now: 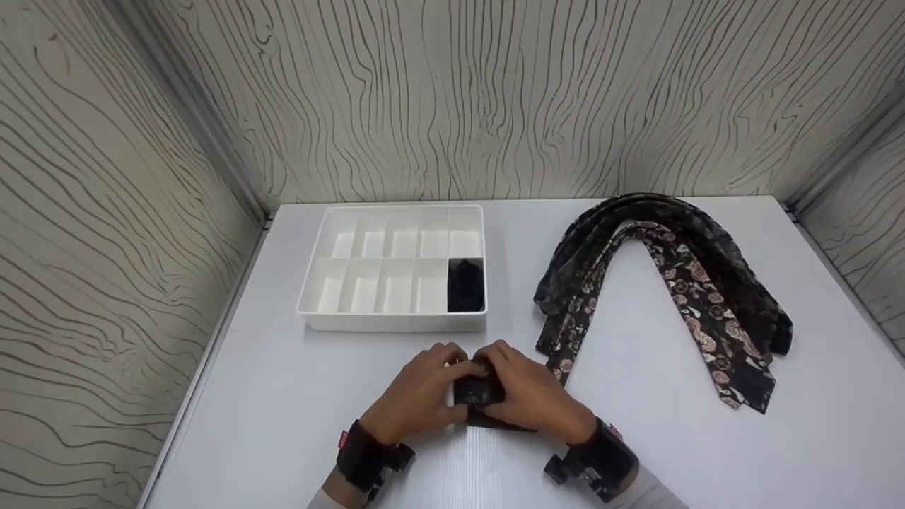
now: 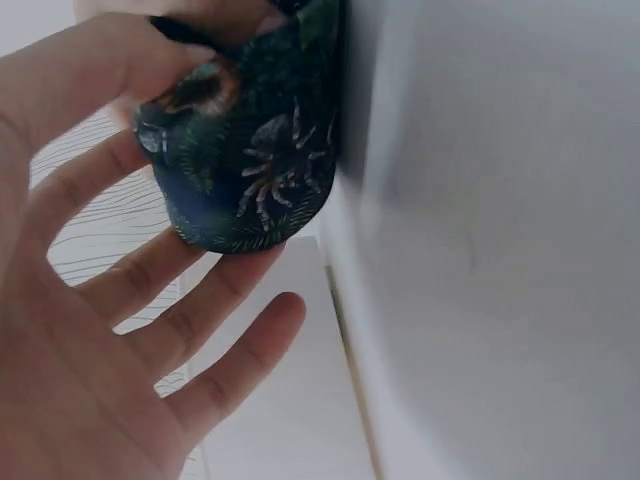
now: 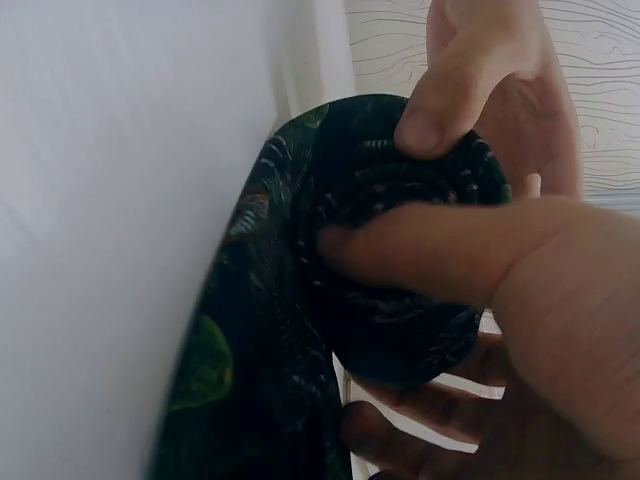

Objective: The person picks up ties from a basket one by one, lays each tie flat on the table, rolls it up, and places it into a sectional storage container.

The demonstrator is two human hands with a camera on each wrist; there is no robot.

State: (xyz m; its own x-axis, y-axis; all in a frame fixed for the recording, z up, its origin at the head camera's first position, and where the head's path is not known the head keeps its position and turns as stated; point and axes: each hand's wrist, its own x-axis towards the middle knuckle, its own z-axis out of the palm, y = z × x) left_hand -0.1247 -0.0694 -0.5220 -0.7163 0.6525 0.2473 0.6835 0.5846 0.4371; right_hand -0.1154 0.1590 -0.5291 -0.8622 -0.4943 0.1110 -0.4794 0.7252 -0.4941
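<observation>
A dark necktie (image 1: 479, 390), rolled into a coil, is between both hands just in front of the white box. Its printed cloth (image 2: 270, 160) shows a pale spider and green fronds in the left wrist view. My left hand (image 1: 421, 392) grips one side of the roll, thumb on the cloth and fingers around the far side. From the other side, my right hand (image 1: 534, 396) holds it with the thumb pressed into the spiral end. A flat tail of the tie (image 3: 265, 330) runs out from the coil along the table in the right wrist view.
A white divided box (image 1: 396, 322) stands at the back left; its front right compartment holds a rolled dark tie (image 1: 466, 286). On the right lie several dark ties (image 1: 721, 247) in an arch, with a rose-patterned tie (image 1: 707, 318) innermost. Wood-grain panels (image 1: 452, 99) enclose the white table (image 1: 261, 396).
</observation>
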